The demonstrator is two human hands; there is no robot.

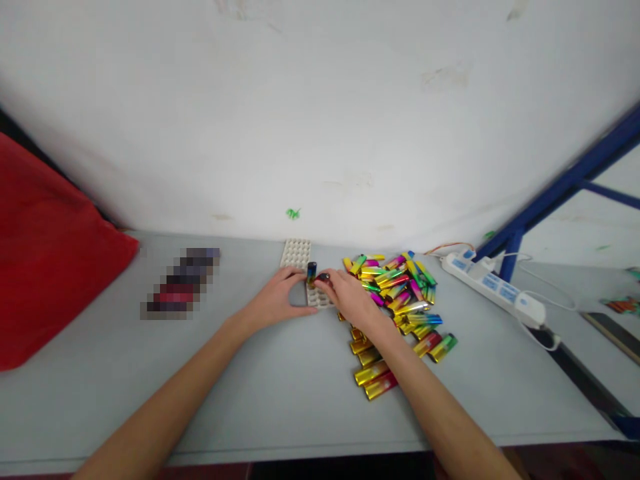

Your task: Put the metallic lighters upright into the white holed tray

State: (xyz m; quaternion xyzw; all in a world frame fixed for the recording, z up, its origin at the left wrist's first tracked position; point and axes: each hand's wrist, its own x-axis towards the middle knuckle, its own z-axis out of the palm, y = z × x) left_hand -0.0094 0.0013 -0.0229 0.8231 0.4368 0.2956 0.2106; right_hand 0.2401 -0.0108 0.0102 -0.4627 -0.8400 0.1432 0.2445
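My right hand (347,293) pinches a lighter (325,277) with a dark end and a red tint over a white tray (320,300) of round holes. Just left of it, a blue-and-gold lighter (311,273) stands upright in the tray. Curved around the tray's left end is my left hand (280,297), its thumb at the near edge and its fingers by the upright lighter. Behind the hands shows another stretch of white holed tray (297,253); whether it is a separate piece I cannot tell. A heap of shiny multicoloured lighters (400,287) lies right of the tray, partly behind my right forearm.
A white power strip (495,287) with cables lies at the right, near a blue metal frame (510,257). Red cloth (55,260) covers the left end of the grey table (260,393). A pixelated patch (183,283) hides something on the left. A white wall stands behind.
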